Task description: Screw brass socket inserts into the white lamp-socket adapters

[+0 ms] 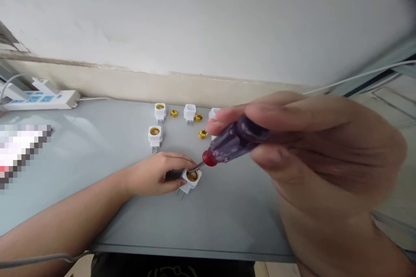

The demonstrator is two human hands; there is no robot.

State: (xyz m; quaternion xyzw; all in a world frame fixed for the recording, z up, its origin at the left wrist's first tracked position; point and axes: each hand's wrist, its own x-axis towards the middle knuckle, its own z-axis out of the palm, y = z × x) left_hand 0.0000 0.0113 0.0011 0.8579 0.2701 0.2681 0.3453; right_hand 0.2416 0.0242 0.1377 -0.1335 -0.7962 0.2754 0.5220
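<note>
My left hand (156, 174) grips a white plug-in lamp socket adapter (191, 184) with a brass ring in its top, its two metal pins pointing toward me. My right hand (312, 147) holds a screwdriver (237, 138) with a translucent purple handle and a red collar. Its thin metal shaft reaches into the adapter's brass opening. Farther up the table stand several similar white adapters, such as one (155, 136) at the left, and loose brass rings, such as one (203, 134). My right hand partly hides the rightmost adapter.
The grey table (227, 229) ends at a beige wall ledge (162, 88). A white power strip (39, 100) lies at the far left, with a cable running from it along the wall. A pixelated patch (19, 151) covers something at the left edge.
</note>
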